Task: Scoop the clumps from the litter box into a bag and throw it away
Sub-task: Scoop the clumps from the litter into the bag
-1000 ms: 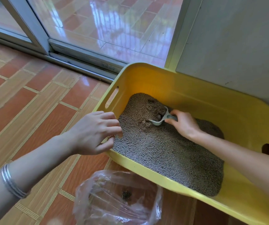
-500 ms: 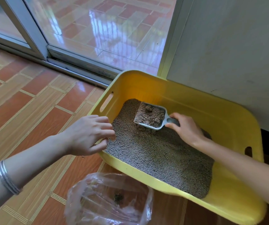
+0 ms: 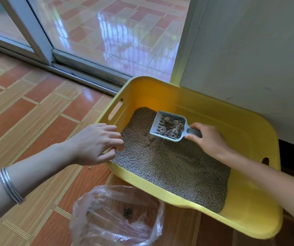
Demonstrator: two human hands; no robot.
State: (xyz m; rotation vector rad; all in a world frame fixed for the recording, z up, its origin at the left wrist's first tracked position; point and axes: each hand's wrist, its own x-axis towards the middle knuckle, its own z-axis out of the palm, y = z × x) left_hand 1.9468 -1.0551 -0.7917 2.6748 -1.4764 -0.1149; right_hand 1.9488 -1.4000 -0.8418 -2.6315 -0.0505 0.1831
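The clumps (image 3: 172,127) sat in the grey slotted scoop (image 3: 159,120), held over the litter (image 3: 169,162) just left of your right hand (image 3: 208,139), whose fingers curled round its handle. Your left hand (image 3: 93,142) gripped the yellow litter box (image 3: 249,139) by its left rim. Nearer you than both hands, the clear plastic bag (image 3: 107,228) lay open on the floor.

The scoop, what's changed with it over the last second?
The right hand lifted the scoop out of the litter; loose grains sifted through, leaving clumps in it. The left hand still holds the litter box rim, and the bag has not moved.
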